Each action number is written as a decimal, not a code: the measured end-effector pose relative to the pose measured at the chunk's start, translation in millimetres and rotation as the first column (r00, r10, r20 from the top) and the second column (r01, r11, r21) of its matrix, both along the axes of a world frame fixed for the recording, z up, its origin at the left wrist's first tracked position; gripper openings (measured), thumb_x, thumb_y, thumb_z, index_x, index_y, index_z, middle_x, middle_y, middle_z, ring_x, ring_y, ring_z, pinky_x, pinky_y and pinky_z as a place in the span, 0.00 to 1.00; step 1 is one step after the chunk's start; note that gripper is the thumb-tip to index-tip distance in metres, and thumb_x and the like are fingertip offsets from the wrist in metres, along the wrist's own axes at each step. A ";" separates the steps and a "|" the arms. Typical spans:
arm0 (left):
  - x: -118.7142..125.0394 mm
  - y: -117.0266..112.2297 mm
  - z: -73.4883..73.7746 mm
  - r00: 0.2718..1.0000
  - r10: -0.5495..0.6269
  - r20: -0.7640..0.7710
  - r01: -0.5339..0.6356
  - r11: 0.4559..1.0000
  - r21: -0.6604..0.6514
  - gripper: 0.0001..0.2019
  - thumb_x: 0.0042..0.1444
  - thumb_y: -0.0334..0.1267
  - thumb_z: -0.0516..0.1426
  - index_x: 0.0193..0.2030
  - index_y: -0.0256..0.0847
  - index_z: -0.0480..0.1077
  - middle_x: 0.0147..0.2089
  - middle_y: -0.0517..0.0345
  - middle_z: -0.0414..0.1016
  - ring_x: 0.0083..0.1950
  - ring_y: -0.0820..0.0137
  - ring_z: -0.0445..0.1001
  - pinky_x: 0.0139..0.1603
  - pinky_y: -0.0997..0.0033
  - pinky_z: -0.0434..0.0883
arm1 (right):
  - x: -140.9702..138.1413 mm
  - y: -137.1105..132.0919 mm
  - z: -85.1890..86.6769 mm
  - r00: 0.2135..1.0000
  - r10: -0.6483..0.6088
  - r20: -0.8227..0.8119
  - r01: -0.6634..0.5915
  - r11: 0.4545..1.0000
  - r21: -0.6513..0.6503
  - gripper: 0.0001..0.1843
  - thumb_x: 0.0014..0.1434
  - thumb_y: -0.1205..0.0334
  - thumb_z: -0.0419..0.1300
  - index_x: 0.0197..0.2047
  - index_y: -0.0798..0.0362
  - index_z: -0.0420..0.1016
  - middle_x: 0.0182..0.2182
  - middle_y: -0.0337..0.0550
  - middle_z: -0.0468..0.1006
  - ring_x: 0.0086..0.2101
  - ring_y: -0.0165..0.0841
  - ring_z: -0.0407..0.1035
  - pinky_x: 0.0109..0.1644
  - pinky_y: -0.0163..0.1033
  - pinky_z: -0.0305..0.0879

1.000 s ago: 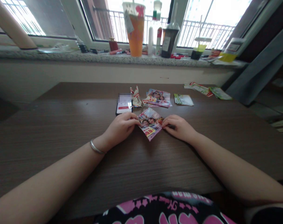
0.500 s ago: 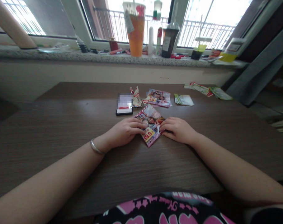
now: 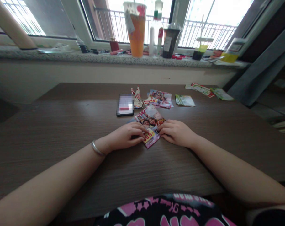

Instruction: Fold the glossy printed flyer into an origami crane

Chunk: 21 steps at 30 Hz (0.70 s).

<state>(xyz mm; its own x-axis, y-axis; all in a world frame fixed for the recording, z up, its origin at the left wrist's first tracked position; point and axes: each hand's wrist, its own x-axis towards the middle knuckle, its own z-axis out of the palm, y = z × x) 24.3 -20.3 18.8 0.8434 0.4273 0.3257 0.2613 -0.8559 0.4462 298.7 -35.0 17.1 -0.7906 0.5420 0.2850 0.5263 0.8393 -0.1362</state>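
Observation:
A folded, brightly printed flyer (image 3: 151, 115) lies on the table in front of me, one corner toward me, with pictures of people and a yellow price patch. My left hand (image 3: 130, 135) holds its lower left edge, fingers on top and thumb at the side. At the lower right edge, my right hand (image 3: 177, 132) grips the paper, its fingers bent over it. A bluish bit of paper shows beyond my left fingers. Just behind stand a folded paper piece (image 3: 138, 99) with pointed tips and a phone (image 3: 125, 105) lying flat, its screen blurred.
Behind the flyer lies a stack of similar flyers (image 3: 161, 98). Green-edged cards (image 3: 185, 100) lie to its right, with more leaflets (image 3: 203, 90) farther back. On the windowsill (image 3: 104, 59) stand an orange drink cup (image 3: 137, 34), a dark cup (image 3: 171, 42) and several bottles.
The flyer has shifted slightly left, and a bluish flap now shows at its left side. My right fingers have moved a little left; my left hand has drawn down slightly along the edge.

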 end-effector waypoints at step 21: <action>3.0 -1.8 -4.7 0.989 0.082 -0.126 -0.058 0.982 0.180 0.11 0.63 0.32 0.51 0.44 0.42 0.74 0.50 0.52 0.74 0.51 0.65 0.71 0.54 0.63 0.68 | -5.6 -2.5 1.7 0.995 -0.103 0.010 0.103 0.994 -0.044 0.12 0.63 0.64 0.53 0.45 0.51 0.76 0.43 0.46 0.80 0.45 0.36 0.72 0.49 0.42 0.68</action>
<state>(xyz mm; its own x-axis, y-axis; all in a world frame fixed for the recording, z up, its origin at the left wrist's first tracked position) 27.3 -22.1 14.0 0.8541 0.4331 0.2881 0.3700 -0.8951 0.2487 293.1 -37.5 18.8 -0.7321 0.6326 0.2527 0.6107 0.7739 -0.1679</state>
